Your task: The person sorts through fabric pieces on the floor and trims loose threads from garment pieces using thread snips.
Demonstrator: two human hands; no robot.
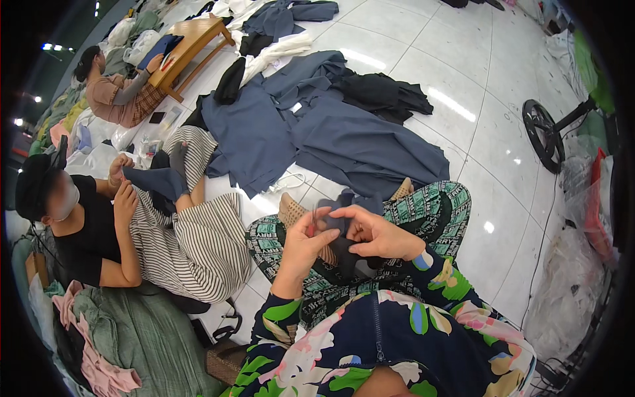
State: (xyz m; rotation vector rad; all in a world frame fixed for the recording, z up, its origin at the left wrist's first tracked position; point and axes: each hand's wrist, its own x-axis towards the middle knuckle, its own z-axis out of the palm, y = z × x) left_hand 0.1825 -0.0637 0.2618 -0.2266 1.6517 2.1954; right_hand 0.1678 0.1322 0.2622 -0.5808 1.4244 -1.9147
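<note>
I sit cross-legged, with a dark blue-grey garment [344, 225] bunched over my lap between my two hands. My left hand [303, 248] is closed, thumb and fingers bent around small red-handled thread snips [311, 225], at the garment's left edge. My right hand [385, 235] pinches the cloth between thumb and fingers, its other fingers curled. Both hands are close together, fingertips nearly meeting. Part of the snips and the lower folds of cloth are hidden by my fingers.
Blue-grey garments [370, 142] and a black one [390, 96] lie spread on the tiled floor ahead. At left a co-worker [86, 225] handles dark cloth; another sits by a low wooden table [192, 33]. A stand with a round black base [544, 135] and plastic bags [562, 291] are at right.
</note>
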